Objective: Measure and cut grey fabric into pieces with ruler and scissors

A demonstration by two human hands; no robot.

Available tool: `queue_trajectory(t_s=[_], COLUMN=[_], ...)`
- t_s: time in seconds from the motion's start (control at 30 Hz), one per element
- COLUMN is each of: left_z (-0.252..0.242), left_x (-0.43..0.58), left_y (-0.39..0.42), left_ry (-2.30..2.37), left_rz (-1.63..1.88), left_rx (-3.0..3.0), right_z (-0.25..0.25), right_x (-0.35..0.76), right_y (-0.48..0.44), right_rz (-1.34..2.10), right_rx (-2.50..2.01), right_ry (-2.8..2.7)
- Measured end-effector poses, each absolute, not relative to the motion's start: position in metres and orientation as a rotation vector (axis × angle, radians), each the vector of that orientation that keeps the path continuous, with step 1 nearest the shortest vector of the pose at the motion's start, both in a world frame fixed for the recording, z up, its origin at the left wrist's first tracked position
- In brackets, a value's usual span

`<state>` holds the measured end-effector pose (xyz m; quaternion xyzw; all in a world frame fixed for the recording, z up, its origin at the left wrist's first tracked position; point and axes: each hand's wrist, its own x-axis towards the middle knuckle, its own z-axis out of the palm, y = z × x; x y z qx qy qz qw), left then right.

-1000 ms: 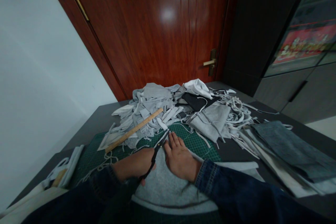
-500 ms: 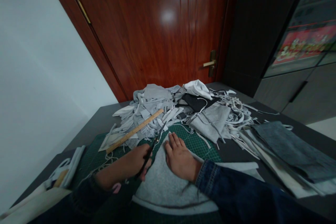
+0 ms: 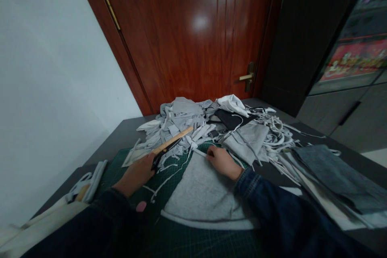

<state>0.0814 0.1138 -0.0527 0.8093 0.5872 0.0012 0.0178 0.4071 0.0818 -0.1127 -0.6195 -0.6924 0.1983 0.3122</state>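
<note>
A dark blue denim jacket sleeve (image 3: 269,205) with a stitched cuff (image 3: 242,180) covers the right arm, a darker sleeve (image 3: 111,221) covers the left, and the left hand (image 3: 134,175) and right hand (image 3: 223,163) are bare.

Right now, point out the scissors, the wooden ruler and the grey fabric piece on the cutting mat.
Scissors (image 3: 165,150): head view, on the dark blades.
Wooden ruler (image 3: 186,131): head view, near its far end.
Grey fabric piece (image 3: 201,187): head view, on its middle.

Scissors (image 3: 165,150) w/ handles prob. hidden by hand (image 3: 134,175).
</note>
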Motion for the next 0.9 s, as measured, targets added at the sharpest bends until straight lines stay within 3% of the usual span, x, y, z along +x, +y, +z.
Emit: queue_trajectory(t_s=[0.2,0.37,0.53,0.77,0.9], left_z=[-0.046,-0.051,-0.046,0.060,0.121], left_x=[0.101,0.157,0.196,0.194,0.184], left_y=[0.106,0.109,0.125,0.163,0.167], left_ry=[1.828,1.208,1.051,1.199,1.481], left_rz=[0.085,0.575,0.479,0.599,1.149], left_rx=[2.540,2.117,1.921,2.295,2.544], right_z=[-0.086,-0.058,-0.031,0.029,0.063], right_x=[0.430,0.429,0.438,0.484,0.498], right_y=[0.109,0.112,0.104,0.112,0.124], right_rz=[0.686,0.800,0.890,0.680,0.522], right_rx=[-1.392,-1.163,-1.038,-1.038,-0.997], right_ry=[-1.682,-1.628,-1.590,-1.478,-1.321])
